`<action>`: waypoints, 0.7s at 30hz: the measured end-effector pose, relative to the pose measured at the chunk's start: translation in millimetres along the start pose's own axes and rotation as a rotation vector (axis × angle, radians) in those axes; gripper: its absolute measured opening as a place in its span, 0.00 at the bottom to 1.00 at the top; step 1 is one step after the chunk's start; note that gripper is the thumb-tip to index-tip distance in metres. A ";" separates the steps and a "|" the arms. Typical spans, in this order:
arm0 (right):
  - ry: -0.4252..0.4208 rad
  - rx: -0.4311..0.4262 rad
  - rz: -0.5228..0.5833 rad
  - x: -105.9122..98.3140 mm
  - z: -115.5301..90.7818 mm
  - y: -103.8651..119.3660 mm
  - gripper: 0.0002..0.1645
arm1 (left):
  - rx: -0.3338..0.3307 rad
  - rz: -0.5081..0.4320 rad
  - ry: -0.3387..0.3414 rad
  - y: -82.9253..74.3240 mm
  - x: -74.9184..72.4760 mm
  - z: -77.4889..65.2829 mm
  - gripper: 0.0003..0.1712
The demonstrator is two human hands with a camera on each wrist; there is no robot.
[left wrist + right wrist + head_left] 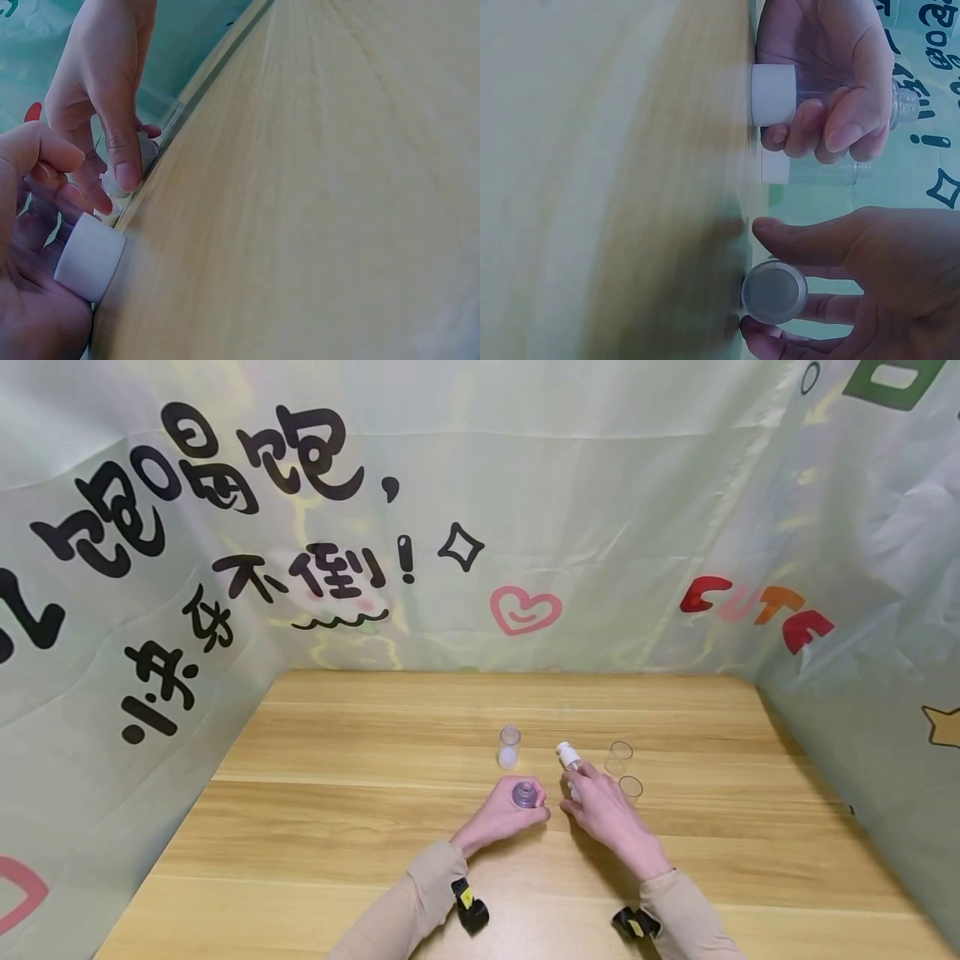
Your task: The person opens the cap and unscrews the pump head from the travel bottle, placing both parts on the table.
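Note:
My left hand (504,810) grips a small clear bottle (525,793) around its body. Its threaded neck is bare and points up, and its white base (91,258) is down at the table. To the right, my right hand (600,806) is low over the table, thumb and fingers curled round a white pump (568,755) that lies there with its nozzle end pointing away from me. A round grey-white end (774,292) shows between thumb and fingertips in the right wrist view; the middle of this piece is hidden by the hand.
A second clear bottle (509,747) with a white base and no top stands beyond my left hand. Right of my right hand are two clear cylinders with thin round rims, a far one (622,743) and a near one (631,778). Printed cloth (600,527) encloses the wooden table (360,743).

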State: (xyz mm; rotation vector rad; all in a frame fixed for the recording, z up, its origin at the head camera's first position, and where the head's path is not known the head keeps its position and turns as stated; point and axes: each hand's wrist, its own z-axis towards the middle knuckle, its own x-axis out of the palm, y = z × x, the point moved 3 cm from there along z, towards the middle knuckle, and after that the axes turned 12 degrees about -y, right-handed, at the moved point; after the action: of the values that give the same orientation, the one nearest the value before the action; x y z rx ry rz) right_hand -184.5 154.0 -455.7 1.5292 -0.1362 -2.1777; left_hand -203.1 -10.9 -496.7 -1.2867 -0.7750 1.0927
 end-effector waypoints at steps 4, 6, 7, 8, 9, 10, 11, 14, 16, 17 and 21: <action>-0.011 -0.016 -0.011 -0.6 -0.6 0.6 0.21 | 0.003 -0.004 -0.001 0.4 0.0 0.1 0.06; -0.009 -0.020 -0.019 -1.5 -1.0 1.4 0.25 | 0.004 -0.004 -0.002 0.4 -0.1 0.2 0.06; -0.007 -0.019 -0.025 -2.0 -1.2 1.9 0.27 | 0.006 -0.005 -0.004 0.7 -0.1 0.2 0.06; -0.003 -0.016 -0.028 -2.7 -1.3 2.7 0.29 | 0.007 -0.005 -0.006 0.9 -0.1 0.3 0.06; -0.001 -0.014 -0.029 -3.2 -1.3 3.2 0.31 | 0.008 -0.004 -0.008 1.0 -0.1 0.3 0.06; 0.002 -0.011 -0.030 -3.9 -1.3 4.0 0.32 | 0.008 -0.002 -0.009 0.8 0.0 0.3 0.06; 0.001 -0.007 -0.032 -4.5 -1.3 4.7 0.33 | 0.009 0.000 -0.010 0.6 0.0 0.3 0.06; -0.012 -0.012 -0.029 -6.3 -0.8 7.0 0.33 | 0.010 0.009 -0.012 0.1 0.2 0.3 0.05; -0.028 -0.024 -0.031 -7.4 -0.6 8.5 0.33 | 0.007 0.015 -0.011 -0.3 0.3 0.3 0.05; -0.035 -0.032 -0.032 -8.0 -0.4 9.3 0.33 | 0.006 0.015 -0.012 -0.1 0.3 0.4 0.05; -0.055 -0.052 -0.035 -10.9 0.0 12.0 0.34 | -0.001 0.018 -0.012 0.5 0.4 0.5 0.05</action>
State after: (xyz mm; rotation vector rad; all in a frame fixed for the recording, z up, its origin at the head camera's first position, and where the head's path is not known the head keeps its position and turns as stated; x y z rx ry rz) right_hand -177.8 148.1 -442.1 1.4540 -0.0706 -2.2336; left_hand -203.6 -10.4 -497.2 -1.2911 -0.7748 1.1158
